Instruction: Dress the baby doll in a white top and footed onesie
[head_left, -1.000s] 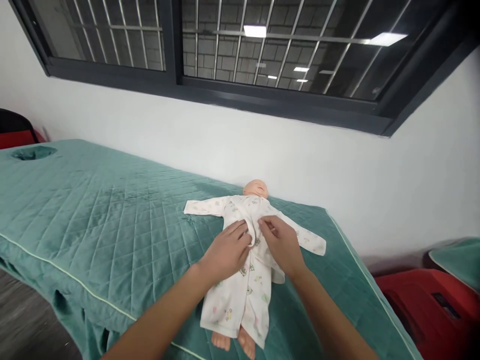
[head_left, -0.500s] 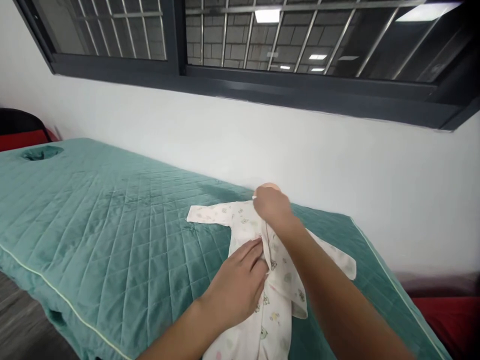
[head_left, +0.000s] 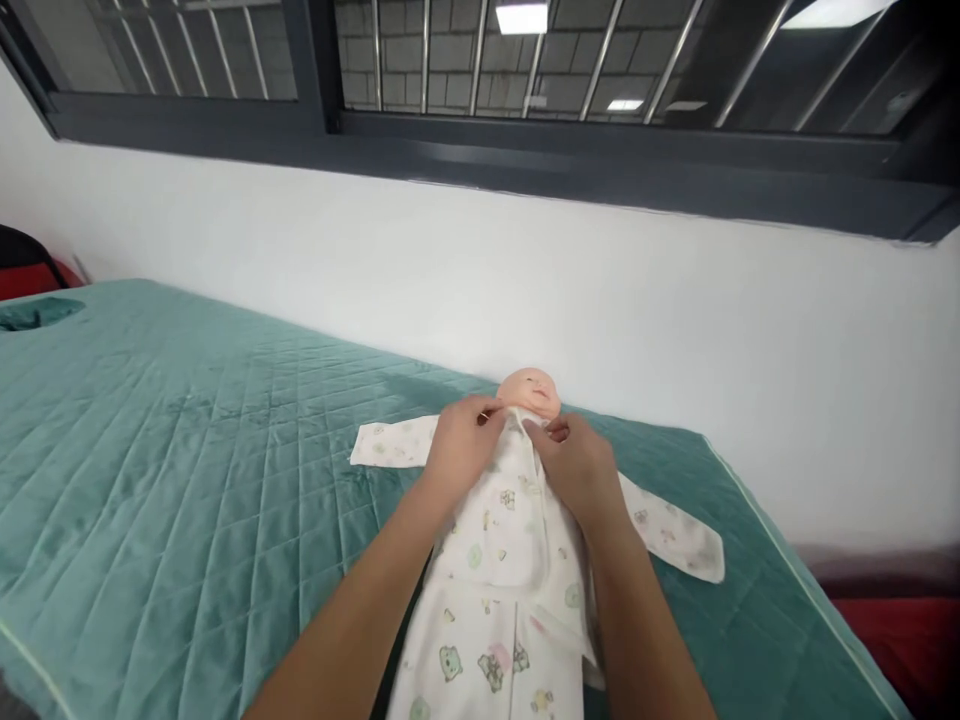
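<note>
A baby doll lies on its back, its head (head_left: 529,392) near the wall. It wears a white top (head_left: 499,530) printed with small bears, over matching white pants (head_left: 480,660). Both sleeves stretch out to the sides. At the left side of the collar, my left hand (head_left: 466,440) pinches the top's fabric between thumb and fingers. My right hand (head_left: 577,460) pinches the collar on the other side, just below the doll's chin. The front panel lies across the chest, with its edge running down the right side.
A green quilted cover (head_left: 247,480) spreads over the bed, with a face hole (head_left: 37,314) at far left. Behind it stand a white wall (head_left: 300,250) and a dark-framed barred window (head_left: 480,150). Red chairs (head_left: 900,640) show at both sides.
My left hand has moved up from the chest to the collar. My right hand has shifted down and right off the doll's head, uncovering it. The front panel now lies across the chest.
</note>
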